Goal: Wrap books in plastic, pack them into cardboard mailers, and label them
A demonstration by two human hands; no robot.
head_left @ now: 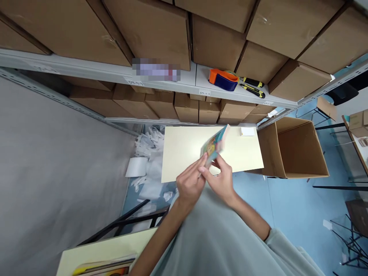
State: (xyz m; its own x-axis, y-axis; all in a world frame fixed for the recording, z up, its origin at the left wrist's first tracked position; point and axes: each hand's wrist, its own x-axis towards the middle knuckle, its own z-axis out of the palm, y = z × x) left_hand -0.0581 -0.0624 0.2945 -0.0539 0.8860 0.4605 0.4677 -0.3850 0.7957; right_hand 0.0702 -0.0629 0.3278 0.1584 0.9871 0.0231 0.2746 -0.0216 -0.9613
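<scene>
A thin book [212, 147] with a teal, colourful cover is held up in front of me, tilted, over the pale table. Its right side is blurred. My left hand [189, 183] is closed around its lower left corner, fingers along the near edge. My right hand [220, 179] pinches the lower edge beside it with thumb and fingers, almost touching the left hand. Beneath the book is the cream tabletop [184, 153], with a small white box [247, 131] at its far right corner.
An open cardboard box [299, 149] stands right of the table. Ahead, shelves hold brown cartons [218, 42], an orange and blue tape dispenser [223, 79] and yellow-black cutters [253, 87]. Crumpled wrapping [152, 140] and a white roll [136, 167] lie left. More books [106, 267] lie lower left.
</scene>
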